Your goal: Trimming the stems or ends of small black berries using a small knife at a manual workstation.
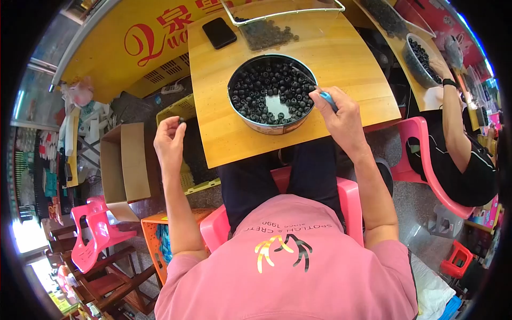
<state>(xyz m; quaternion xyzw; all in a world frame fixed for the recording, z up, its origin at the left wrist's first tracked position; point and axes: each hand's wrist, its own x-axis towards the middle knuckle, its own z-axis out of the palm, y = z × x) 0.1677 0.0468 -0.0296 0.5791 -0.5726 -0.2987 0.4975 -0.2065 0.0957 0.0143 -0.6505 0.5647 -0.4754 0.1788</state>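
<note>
In front of me on the wooden table (218, 128) stands a round tin-like tub (274, 128) with many small round black pieces (256, 80) inside; part of its pale bottom shows. My left hand (169, 141) is raised off the table's left edge, thumb and fingers pinched on one small dark round piece (182, 120). At the tub's right rim my right hand (344, 117) is closed round a tool with a blue handle (329, 101). The tool's working end is too hidden to name.
A clear bin (288, 26) of black pieces and a phone (218, 33) occupy the table's far side. Left and below sit a yellow crate (200, 186) and a cardboard box (128, 165). At right, another person's hand (440, 69) reaches into a bowl (418, 66).
</note>
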